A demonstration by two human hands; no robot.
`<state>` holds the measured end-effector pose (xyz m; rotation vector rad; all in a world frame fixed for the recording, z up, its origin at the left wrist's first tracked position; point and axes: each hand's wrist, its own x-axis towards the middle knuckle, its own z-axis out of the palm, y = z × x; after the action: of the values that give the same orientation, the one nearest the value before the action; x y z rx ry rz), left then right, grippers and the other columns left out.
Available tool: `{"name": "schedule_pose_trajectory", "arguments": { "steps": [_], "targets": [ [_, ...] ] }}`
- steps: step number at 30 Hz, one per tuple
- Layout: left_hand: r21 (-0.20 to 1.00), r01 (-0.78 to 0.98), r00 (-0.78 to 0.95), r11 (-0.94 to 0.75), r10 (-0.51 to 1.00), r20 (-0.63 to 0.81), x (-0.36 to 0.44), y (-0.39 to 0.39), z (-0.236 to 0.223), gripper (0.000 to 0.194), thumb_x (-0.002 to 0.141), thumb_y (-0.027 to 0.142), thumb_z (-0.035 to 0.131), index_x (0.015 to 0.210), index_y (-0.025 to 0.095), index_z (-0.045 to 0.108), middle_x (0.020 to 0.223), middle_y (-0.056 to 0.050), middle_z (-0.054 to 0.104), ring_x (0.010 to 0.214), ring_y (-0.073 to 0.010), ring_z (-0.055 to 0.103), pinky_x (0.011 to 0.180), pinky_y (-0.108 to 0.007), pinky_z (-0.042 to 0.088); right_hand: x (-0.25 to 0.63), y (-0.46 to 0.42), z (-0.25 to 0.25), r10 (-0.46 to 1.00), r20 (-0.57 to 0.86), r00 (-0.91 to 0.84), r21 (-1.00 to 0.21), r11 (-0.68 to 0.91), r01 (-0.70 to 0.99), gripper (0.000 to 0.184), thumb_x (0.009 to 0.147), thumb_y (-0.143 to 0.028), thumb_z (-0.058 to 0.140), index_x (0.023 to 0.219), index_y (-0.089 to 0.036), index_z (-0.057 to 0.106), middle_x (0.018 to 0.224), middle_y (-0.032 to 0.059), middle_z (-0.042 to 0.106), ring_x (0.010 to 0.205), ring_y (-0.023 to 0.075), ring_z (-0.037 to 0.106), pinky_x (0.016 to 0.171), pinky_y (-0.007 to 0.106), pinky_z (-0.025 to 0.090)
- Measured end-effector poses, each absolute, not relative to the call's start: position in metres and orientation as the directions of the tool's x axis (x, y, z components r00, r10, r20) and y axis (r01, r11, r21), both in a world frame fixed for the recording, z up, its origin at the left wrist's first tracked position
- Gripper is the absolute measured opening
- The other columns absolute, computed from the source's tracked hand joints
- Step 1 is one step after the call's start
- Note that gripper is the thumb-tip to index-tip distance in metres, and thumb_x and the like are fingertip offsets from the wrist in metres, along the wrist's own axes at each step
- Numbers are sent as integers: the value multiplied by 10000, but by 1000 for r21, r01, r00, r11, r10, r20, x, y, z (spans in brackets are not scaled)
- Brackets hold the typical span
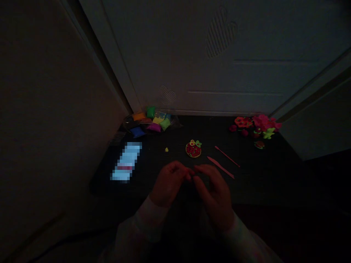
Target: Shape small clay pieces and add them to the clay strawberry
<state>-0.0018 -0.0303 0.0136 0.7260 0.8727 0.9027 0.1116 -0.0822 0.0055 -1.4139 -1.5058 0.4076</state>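
Left grip [168, 183] and right grip [217, 191] are narrow in the head view, fingertips close together over the dark tabletop [203, 128]; dim light hides whether they pinch anything, so I cannot tell. Just beyond them lies a round red piece [193, 150], two flower shapes [198, 144] at its far rim. Fingers straying forward could dent it. The right hand might nudge the pink knife-like tool [221, 167] nearby, and poor light could cause a misjudged pinch.
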Motion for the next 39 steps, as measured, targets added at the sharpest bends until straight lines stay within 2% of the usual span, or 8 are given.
{"name": "schedule_pose_trajectory", "arguments": {
  "steps": [3, 7, 11, 14, 20, 26, 32, 39],
  "targets": [
    [816, -325, 352, 479, 862, -365, 1, -36, 13, 163, 627, 291, 610, 577, 144, 560, 561, 16, 568, 558, -88, 505, 567, -219, 406, 112, -85, 8, 885, 444, 139, -762, 292, 578, 231, 776, -212, 525, 1005, -234, 542, 946, 46, 570, 893, 157, 545, 766, 314, 467],
    [837, -231, 365, 496, 842, -398, 1, -39, 10, 162, 644, 298, 625, 622, 138, 629, 579, 17, 590, 550, -87, 487, 555, -214, 381, 117, -86, 4, 885, 453, 105, -714, 290, 637, 179, 782, -200, 520, 947, -218, 587, 928, 47, 589, 869, 150, 548, 762, 303, 464],
    [904, 0, 389, 428, 833, -394, -6, -38, 14, 185, 667, 308, 611, 613, 139, 665, 583, 11, 614, 568, -105, 492, 545, -215, 356, 122, -86, 4, 891, 453, 18, -671, 328, 665, 196, 786, -208, 520, 976, -210, 573, 944, 46, 618, 888, 153, 551, 770, 308, 459],
    [932, 147, 423, 333, 830, -363, -10, -37, 20, 233, 716, 332, 544, 619, 159, 667, 584, 21, 615, 575, -113, 501, 551, -220, 361, 124, -85, 7, 902, 430, -32, -686, 350, 638, 177, 801, -195, 499, 961, -210, 570, 910, 35, 639, 861, 140, 566, 749, 295, 466],
    [943, 69, 468, 327, 824, -320, -13, -40, 13, 157, 695, 296, 581, 693, 175, 680, 688, 10, 648, 667, -120, 537, 641, -225, 398, 124, -85, 4, 893, 450, -3, -718, 364, 593, 130, 792, -165, 498, 879, -219, 578, 865, 23, 645, 828, 138, 580, 730, 291, 472],
    [872, -49, 476, 487, 779, -408, -10, -41, 6, 127, 640, 243, 630, 719, 157, 679, 687, -13, 635, 649, -111, 532, 638, -230, 408, 125, -86, -5, 890, 450, 69, -738, 327, 590, 38, 778, -215, 522, 784, -213, 559, 809, 33, 623, 800, 153, 576, 706, 309, 476],
    [867, 10, 473, 499, 761, -443, -13, -37, 7, 97, 608, 229, 651, 661, 154, 681, 603, -4, 624, 561, -97, 509, 560, -214, 391, 132, -88, -3, 913, 406, -43, -726, 351, 591, 143, 759, -218, 547, 897, -228, 584, 862, 28, 634, 820, 148, 580, 717, 297, 485],
    [903, 88, 464, 421, 785, -411, -17, -34, 7, 86, 638, 244, 630, 660, 185, 688, 639, 8, 642, 624, -122, 533, 593, -215, 399, 128, -89, -3, 920, 386, -67, -703, 340, 625, 146, 771, -199, 522, 902, -219, 584, 874, 33, 643, 828, 149, 574, 737, 307, 461]
  ]
}}
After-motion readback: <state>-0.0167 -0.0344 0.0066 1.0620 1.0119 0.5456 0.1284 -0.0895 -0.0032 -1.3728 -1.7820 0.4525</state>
